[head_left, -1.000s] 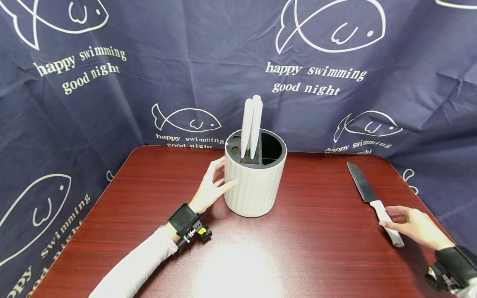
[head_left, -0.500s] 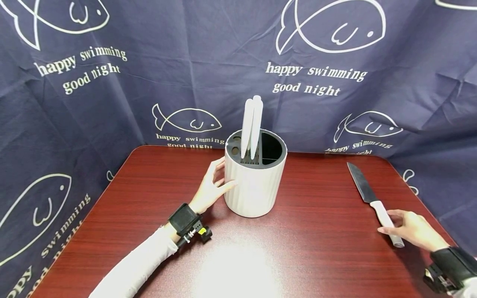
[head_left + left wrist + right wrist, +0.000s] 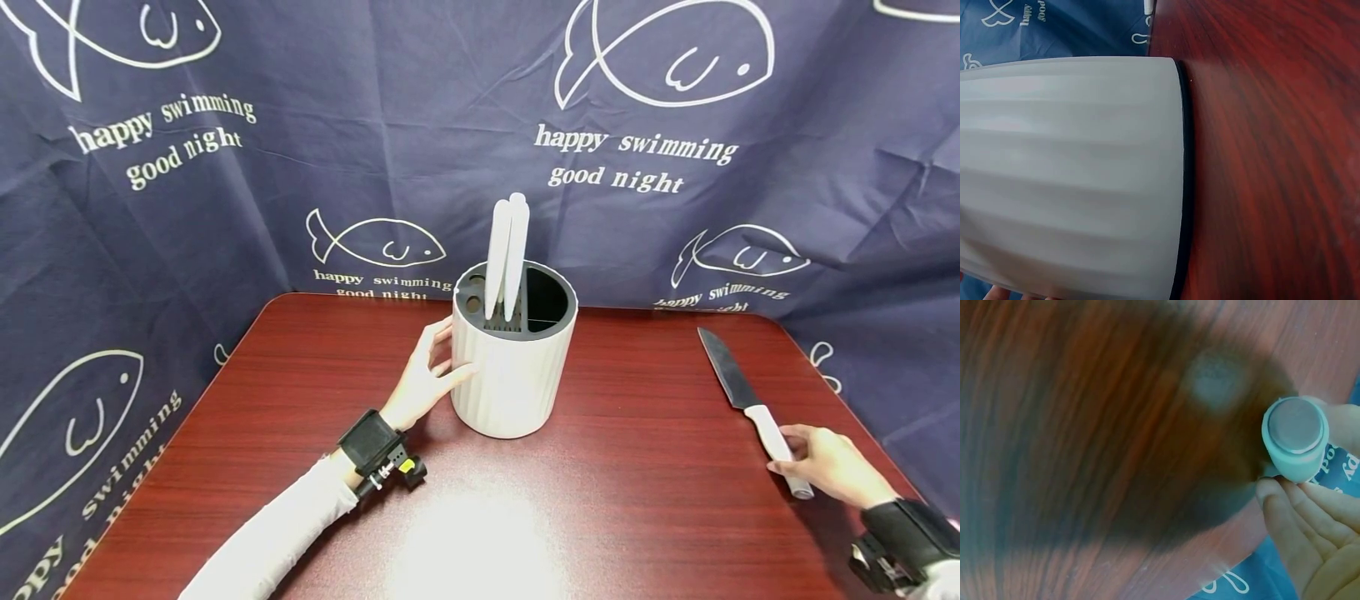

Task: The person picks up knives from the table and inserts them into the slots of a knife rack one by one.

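In the head view, a white fluted knife holder (image 3: 512, 387) with a dark slotted top stands upright mid-table, with two white-handled utensils (image 3: 507, 258) in its slots. My left hand (image 3: 420, 383) holds the holder's left side, thumb across the front and fingers partly hidden behind it. The left wrist view is filled by the holder's ribbed wall (image 3: 1072, 169). At the right, a kitchen knife (image 3: 767, 429) with a dark blade and white handle points away from me. My right hand (image 3: 828, 467) grips that handle near its butt (image 3: 1297, 428), thumb and fingers on opposite sides.
The reddish-brown wooden table (image 3: 645, 500) has rounded far corners and a bright glare at the front. A navy cloth with white fish prints (image 3: 465, 108) hangs close behind and on both sides. The holder's right compartment (image 3: 546, 298) is a large dark opening.
My right hand has shifted slightly on the knife handle, its thumb now crossing lower over it. The knife has barely moved. Left hand and holder look unchanged.
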Demonstrator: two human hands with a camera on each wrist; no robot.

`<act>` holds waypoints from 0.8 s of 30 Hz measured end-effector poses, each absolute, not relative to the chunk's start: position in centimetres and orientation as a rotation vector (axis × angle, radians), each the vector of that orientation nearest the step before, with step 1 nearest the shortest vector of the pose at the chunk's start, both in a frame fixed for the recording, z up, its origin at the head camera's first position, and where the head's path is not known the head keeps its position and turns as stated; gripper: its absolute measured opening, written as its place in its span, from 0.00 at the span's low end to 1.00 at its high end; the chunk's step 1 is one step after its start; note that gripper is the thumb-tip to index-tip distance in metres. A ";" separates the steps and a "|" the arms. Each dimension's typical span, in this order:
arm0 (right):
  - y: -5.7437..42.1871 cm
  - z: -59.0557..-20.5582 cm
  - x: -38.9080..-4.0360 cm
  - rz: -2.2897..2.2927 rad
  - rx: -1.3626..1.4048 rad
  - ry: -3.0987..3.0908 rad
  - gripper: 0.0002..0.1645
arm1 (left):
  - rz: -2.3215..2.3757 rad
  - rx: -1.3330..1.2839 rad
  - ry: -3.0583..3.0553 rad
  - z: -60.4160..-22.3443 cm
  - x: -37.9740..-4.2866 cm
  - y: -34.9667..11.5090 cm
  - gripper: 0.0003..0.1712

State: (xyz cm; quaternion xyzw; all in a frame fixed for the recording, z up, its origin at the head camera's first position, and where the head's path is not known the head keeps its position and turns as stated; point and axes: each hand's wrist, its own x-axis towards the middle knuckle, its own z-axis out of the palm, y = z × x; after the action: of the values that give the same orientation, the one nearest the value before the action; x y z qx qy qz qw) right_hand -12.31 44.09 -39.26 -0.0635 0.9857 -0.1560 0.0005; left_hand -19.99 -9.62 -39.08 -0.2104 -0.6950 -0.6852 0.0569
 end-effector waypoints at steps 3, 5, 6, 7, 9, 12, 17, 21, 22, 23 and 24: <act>44.2 -39.2 -12.4 -0.468 -0.190 3.089 0.31 | -2.072 -0.635 -2.115 -39.1 -20.0 -9.6 0.41; 44.2 -39.1 -12.5 -0.454 -0.186 3.087 0.32 | -2.067 -0.631 -2.122 -39.1 -20.0 -9.6 0.41; 44.3 -39.1 -12.5 -0.450 -0.185 3.087 0.32 | -2.067 -0.632 -2.122 -39.0 -20.0 -9.6 0.41; 44.3 -39.1 -12.5 -0.446 -0.186 3.086 0.32 | -2.067 -0.631 -2.122 -39.0 -20.0 -9.7 0.41; 44.4 -39.1 -12.5 -0.441 -0.179 3.085 0.31 | -2.070 -0.629 -2.122 -39.1 -20.0 -9.7 0.41; 44.5 -39.0 -12.5 -0.439 -0.172 3.088 0.31 | -2.084 -0.629 -2.113 -39.1 -20.0 -9.7 0.41; 44.9 -38.5 -12.4 -0.452 -0.169 3.100 0.30 | -2.089 -0.632 -2.103 -39.2 -20.1 -9.7 0.41; 45.2 -37.9 -12.6 -0.459 -0.184 3.127 0.28 | -2.089 -0.641 -2.094 -39.2 -20.1 -9.7 0.41; 45.3 -37.7 -12.6 -0.463 -0.181 3.130 0.28 | -2.089 -0.644 -2.092 -39.2 -20.2 -9.6 0.41; 45.4 -37.5 -12.7 -0.463 -0.181 3.132 0.28 | -2.088 -0.645 -2.092 -39.2 -20.2 -9.6 0.41; 45.4 -37.4 -12.7 -0.464 -0.182 3.139 0.27 | -2.088 -0.646 -2.093 -39.2 -20.2 -9.6 0.41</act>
State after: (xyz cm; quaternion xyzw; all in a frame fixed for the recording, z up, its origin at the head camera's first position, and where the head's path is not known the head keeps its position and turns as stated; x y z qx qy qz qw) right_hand -12.75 45.45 -37.38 -0.0574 0.9875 -0.1458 -0.0182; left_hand -20.19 -9.63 -39.17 -0.2131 -0.6905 -0.6888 0.0579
